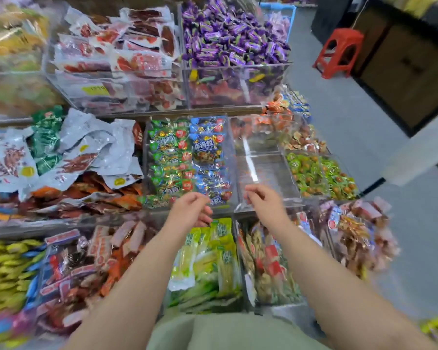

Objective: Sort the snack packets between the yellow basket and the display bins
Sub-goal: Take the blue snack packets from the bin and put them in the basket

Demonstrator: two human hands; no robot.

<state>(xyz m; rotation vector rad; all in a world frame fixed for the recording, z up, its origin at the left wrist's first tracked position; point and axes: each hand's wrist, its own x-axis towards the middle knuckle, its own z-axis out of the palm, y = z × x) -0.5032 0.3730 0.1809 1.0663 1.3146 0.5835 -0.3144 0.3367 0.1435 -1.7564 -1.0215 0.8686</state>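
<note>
Head view: I see the left hand (191,210) and right hand (264,200) apart above the display bins (266,173), fingers loosely curled and released, grasping nothing. Snack packets (205,150) lie stacked in the bin beyond the left hand.

Grey floor (364,137), red plastic stool (339,53) beside dark cabinet (410,72).

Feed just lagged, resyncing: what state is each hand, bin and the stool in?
Left hand: loosely curled, nothing visibly held.
Right hand: loosely curled, nothing visibly held.
Clear bin, beyond the right hand: empty.
Green-and-blue packet bin: full, packets in rows.
Purple candy bin: heaped above its rim.
Red stool: upright.
</note>
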